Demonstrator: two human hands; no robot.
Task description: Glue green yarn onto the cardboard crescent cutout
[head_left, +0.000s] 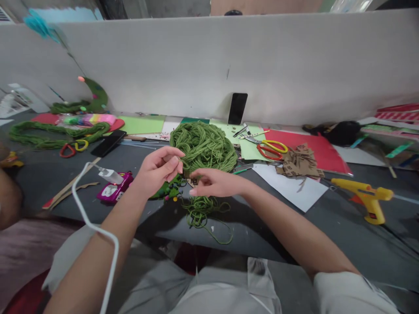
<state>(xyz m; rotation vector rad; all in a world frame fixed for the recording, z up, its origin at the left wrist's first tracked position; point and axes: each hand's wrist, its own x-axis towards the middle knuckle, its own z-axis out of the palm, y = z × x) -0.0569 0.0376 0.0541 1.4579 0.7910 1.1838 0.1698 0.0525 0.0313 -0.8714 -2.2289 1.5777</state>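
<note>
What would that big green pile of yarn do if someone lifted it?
The green yarn pile would probably sag and drape, since its strands lie in loose loops. It is likely light for its bulk, being thin strands heaped loosely. It may also snag, as many strands cross and overlap.

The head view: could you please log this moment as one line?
left hand: curled, grip unclear | right hand: loosely open | tangled green yarn heap: just beyond hands | yellow glue gun: right side
</note>
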